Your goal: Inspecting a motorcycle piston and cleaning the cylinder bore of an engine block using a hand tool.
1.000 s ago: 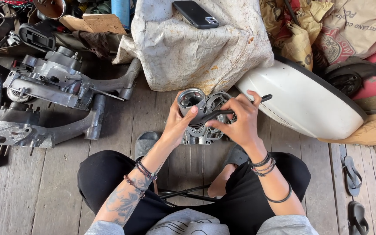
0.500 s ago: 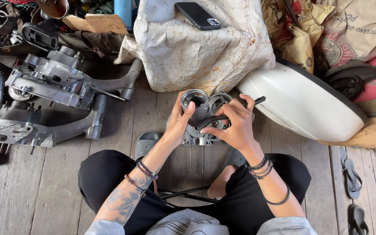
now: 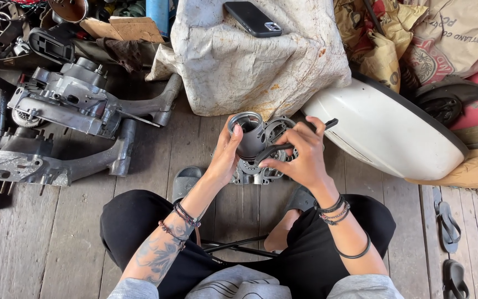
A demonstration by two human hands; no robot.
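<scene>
1. While the person sits on the plank floor [image 3: 56, 243], the left hand [image 3: 225, 158] has lifted a grey metal cylinder [image 3: 248, 135] higher than a second ago, tilting its open end into view.
2. The right hand [image 3: 300, 158] stays closed on a black-handled tool [image 3: 289, 145], touching the cylinder.
3. Behind: flattened brown cardboard [image 3: 123, 27], a white sack [image 3: 250, 66] carrying a dark phone [image 3: 253, 18], then tan printed sacks [image 3: 449, 27].
</scene>
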